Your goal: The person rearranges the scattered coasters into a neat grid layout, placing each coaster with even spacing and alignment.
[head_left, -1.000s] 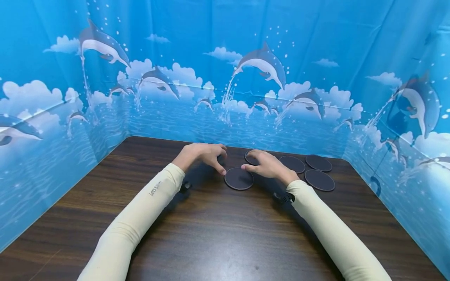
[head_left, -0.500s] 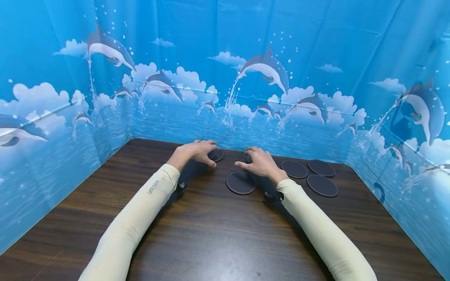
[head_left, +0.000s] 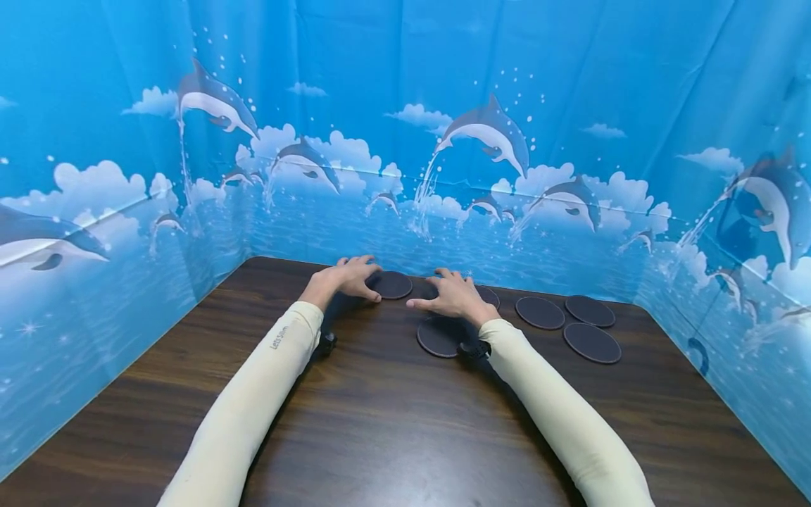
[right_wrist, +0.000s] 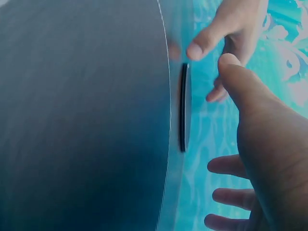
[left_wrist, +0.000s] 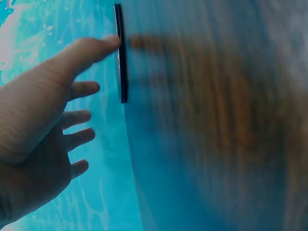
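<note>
In the head view my left hand (head_left: 348,278) hovers at the left edge of a dark round coaster (head_left: 393,285) near the table's back edge, fingers spread. The left wrist view shows its thumb by the coaster's rim (left_wrist: 121,57); contact is unclear. My right hand (head_left: 453,296) hangs between that coaster and another dark coaster (head_left: 490,298), which it partly hides. Beneath its wrist lies a front coaster (head_left: 437,338), partly covered. The right wrist view shows this hand (right_wrist: 274,134) with thumb and fingers apart, holding nothing.
Three more dark coasters lie to the right: one coaster (head_left: 540,313), a back one (head_left: 590,310) and a front one (head_left: 592,343). A blue dolphin-print curtain (head_left: 405,176) borders the dark wooden table (head_left: 380,436) at the back and sides.
My left hand has drawn left, uncovering the back-left coaster. My right hand has shifted left, away from the back-middle coaster and over the front one. The head view has turned slightly.
</note>
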`<state>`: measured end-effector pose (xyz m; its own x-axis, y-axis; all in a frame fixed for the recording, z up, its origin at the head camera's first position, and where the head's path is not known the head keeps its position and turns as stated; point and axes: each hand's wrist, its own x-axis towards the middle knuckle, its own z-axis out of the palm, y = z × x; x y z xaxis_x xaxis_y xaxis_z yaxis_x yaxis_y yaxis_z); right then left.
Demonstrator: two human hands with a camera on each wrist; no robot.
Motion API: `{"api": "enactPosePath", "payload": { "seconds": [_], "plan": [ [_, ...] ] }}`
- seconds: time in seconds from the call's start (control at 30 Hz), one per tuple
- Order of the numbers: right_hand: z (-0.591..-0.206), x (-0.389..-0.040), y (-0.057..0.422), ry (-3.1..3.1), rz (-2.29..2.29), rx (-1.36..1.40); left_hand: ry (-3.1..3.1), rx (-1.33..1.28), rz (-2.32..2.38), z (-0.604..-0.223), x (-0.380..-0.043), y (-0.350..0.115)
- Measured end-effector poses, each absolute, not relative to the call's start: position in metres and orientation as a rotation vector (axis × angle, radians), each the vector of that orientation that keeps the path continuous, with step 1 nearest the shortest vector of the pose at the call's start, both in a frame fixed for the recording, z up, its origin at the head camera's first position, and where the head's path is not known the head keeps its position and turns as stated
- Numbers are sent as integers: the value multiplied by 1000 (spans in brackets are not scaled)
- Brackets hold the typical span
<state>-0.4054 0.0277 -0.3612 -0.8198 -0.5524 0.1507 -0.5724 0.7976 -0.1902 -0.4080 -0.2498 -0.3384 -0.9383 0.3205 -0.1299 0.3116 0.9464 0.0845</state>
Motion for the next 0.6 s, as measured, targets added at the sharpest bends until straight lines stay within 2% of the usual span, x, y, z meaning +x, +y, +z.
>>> {"api": "enactPosePath", "payload": {
  "seconds": [0.17, 0.4, 0.6],
  "plan": [
    [-366, -408, 10, -2946, 359, 966, 2968, 363, 136, -343, -407, -254],
    [-369, -413, 1, -3031, 415, 784, 2958, 332, 212, -345, -411, -252],
    [-372, -417, -6, -3074, 409, 783, 2935, 262, 221, -344, -410, -248]
  ]
}}
